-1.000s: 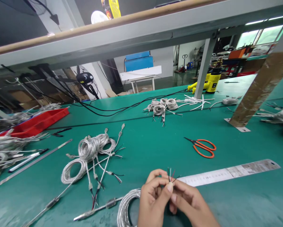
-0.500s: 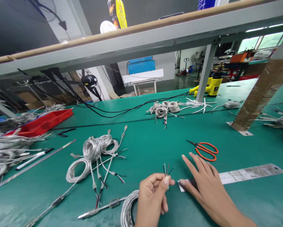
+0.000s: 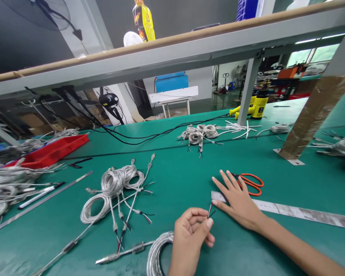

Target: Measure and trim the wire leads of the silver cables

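My left hand (image 3: 191, 234) pinches the end of a silver braided cable (image 3: 156, 253), whose coil lies on the green table near the bottom edge. Thin red and black wire tips (image 3: 210, 211) stick out past my thumb, beside the end of a steel ruler (image 3: 299, 212). My right hand (image 3: 238, 199) lies flat and spread on the ruler's left end, fingers stretched out. Orange-handled scissors (image 3: 248, 179) rest just beyond my right fingers.
A bundle of coiled silver cables (image 3: 114, 188) lies at centre left, more coils (image 3: 199, 133) further back. A red tray (image 3: 53, 149) and cable heaps sit far left, with a long metal strip (image 3: 42, 201). A taped post (image 3: 310, 119) stands at right, a yellow tool (image 3: 254, 107) behind.
My right hand let go of the wire tips, moved right and pressed flat on the ruler, which slid away and turned. My left hand kept its pinch on the cable end.
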The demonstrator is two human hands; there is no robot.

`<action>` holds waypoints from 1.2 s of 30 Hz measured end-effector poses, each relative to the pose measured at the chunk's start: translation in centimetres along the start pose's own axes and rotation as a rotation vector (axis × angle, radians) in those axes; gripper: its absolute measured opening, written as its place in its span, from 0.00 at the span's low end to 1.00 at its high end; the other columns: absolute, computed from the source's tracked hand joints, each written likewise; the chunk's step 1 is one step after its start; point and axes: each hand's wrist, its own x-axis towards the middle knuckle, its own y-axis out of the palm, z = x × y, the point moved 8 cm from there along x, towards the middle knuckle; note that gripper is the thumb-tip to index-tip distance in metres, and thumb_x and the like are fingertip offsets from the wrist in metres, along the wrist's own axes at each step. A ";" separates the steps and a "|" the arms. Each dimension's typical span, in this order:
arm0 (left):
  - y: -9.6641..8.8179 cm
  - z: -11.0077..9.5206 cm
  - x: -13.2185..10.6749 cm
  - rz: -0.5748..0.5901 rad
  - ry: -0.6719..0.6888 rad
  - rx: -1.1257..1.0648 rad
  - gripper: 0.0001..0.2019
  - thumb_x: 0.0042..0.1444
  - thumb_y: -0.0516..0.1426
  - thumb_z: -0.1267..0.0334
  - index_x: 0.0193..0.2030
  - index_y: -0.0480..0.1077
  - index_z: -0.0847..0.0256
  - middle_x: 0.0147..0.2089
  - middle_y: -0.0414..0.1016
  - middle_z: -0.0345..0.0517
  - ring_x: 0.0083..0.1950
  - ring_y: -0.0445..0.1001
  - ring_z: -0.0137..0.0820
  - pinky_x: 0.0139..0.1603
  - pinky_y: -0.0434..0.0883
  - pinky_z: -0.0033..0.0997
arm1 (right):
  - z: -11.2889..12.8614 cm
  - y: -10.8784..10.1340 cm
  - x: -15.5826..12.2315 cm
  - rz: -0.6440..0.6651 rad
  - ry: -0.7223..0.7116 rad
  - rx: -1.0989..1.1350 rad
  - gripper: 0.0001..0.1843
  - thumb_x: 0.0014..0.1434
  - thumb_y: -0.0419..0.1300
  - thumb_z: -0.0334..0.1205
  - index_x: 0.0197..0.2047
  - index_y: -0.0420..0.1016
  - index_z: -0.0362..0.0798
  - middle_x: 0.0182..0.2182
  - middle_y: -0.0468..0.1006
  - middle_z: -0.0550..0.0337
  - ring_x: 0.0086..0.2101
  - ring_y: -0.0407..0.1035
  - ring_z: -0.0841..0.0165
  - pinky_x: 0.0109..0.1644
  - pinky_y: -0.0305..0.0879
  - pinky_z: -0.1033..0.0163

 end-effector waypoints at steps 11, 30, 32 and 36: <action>-0.1 -0.9 0.2 0.015 0.017 0.145 0.15 0.45 0.61 0.55 0.28 0.69 0.69 0.26 0.77 0.48 0.10 0.63 0.18 0.09 0.59 0.15 | 0.2 -2.1 2.1 0.018 -0.208 0.370 0.30 0.54 0.54 0.51 0.59 0.57 0.53 0.60 0.56 0.55 0.58 0.48 0.60 0.60 0.41 0.50; 0.6 -3.1 -2.4 -0.115 0.505 0.858 0.05 0.49 0.57 0.67 0.33 0.74 0.61 0.24 0.75 0.45 0.17 0.63 0.26 0.20 0.61 0.24 | 4.6 -2.8 -3.8 -0.175 0.307 1.373 0.07 0.54 0.58 0.40 0.28 0.75 0.49 0.28 0.72 0.60 0.32 0.68 0.68 0.35 0.64 0.68; 1.1 -3.7 -3.1 -0.076 0.608 0.870 0.08 0.52 0.55 0.67 0.38 0.74 0.60 0.31 0.77 0.46 0.18 0.63 0.26 0.22 0.62 0.25 | 4.7 -3.1 -3.8 -0.178 0.282 1.341 0.07 0.54 0.58 0.39 0.27 0.76 0.49 0.29 0.74 0.58 0.33 0.68 0.67 0.39 0.64 0.67; 1.2 -3.4 -2.6 0.041 0.501 0.789 0.09 0.55 0.52 0.65 0.39 0.73 0.60 0.24 0.70 0.41 0.20 0.59 0.27 0.22 0.57 0.24 | 4.5 -2.8 -3.7 -0.170 0.276 1.352 0.05 0.51 0.61 0.37 0.27 0.77 0.49 0.30 0.76 0.56 0.34 0.69 0.66 0.39 0.65 0.66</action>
